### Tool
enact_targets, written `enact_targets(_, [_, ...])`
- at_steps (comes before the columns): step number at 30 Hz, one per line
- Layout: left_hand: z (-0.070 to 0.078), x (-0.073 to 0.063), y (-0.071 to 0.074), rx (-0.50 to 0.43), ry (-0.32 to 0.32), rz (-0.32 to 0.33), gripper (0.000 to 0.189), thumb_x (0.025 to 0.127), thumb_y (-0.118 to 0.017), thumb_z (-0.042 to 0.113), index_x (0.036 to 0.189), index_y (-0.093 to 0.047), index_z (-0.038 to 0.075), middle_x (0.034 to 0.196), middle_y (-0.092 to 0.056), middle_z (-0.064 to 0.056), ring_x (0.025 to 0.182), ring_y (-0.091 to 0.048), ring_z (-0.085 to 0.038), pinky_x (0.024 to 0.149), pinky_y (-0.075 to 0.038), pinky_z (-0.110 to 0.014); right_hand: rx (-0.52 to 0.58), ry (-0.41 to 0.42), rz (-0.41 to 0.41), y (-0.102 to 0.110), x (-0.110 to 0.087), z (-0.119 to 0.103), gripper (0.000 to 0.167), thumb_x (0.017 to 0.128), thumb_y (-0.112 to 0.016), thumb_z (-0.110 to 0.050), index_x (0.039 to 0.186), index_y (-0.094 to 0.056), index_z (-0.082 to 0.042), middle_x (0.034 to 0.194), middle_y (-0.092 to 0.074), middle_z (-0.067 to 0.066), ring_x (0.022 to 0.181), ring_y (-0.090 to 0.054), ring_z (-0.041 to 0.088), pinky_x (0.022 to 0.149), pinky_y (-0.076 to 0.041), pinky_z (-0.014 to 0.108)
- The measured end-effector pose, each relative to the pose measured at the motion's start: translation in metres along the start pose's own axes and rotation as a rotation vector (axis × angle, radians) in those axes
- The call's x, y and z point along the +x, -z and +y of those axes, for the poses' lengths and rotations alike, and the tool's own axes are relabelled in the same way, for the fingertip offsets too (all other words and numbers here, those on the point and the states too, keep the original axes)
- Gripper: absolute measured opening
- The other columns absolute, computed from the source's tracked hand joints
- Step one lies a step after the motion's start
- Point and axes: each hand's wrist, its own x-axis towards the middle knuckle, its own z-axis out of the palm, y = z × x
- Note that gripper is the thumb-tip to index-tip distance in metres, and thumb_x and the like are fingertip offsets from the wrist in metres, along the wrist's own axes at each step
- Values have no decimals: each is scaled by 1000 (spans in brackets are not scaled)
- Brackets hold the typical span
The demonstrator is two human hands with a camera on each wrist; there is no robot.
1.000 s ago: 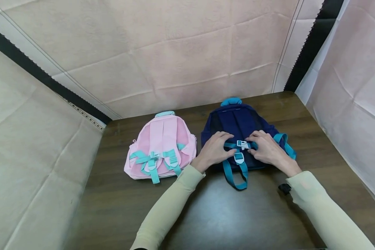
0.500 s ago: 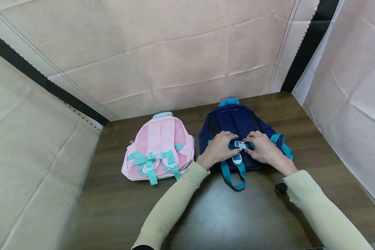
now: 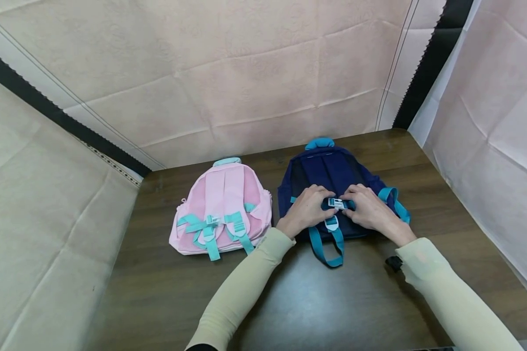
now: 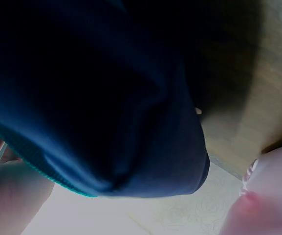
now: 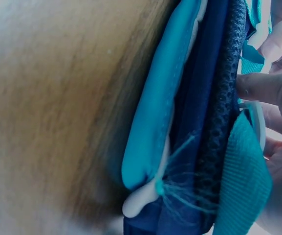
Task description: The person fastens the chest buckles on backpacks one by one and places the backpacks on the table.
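A navy backpack lies on the table with its shoulder straps upward. Across its lower part runs a teal chest strap with a white side-release buckle. My left hand holds the buckle's left end between thumb and fingers. From the other side, my right hand pinches the right end where the strap meets it. The buckle halves look together, but whether they are latched I cannot tell. In the right wrist view, the right fingers are at the teal webbing. Navy fabric fills much of the left wrist view.
Left of the navy bag lies a pink backpack with mint straps, its chest buckle near the bottom. Teal strap loops hang over the navy bag's front edge. Pale cloth walls enclose the brown wooden table behind and at the sides.
My left hand has moved right along the chest strap, up against the buckle. The right hand keeps its hold. The whole view has shifted slightly, and both backpacks stay in place.
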Motion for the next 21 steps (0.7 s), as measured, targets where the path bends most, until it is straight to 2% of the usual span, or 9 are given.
enact_targets(10, [-1,-1,-2,15,-16,23,39,104,-76,35,137,-76,14,134,-78,-3,114,-66,-19,100,-56,-31,-8,3,0,0,1,1,28,95,-80,-5,121,-79,6,115,-73,20,106,-61,36,97,-53,58])
enact_targets(21, [-1,-1,-1,37,-29,36,37,105,-75,37,134,-78,15,134,-79,-2,121,-67,-19,111,-54,-36,8,9,13,3,0,2,26,95,-81,-5,119,-79,5,115,-73,21,108,-61,38,98,-53,59])
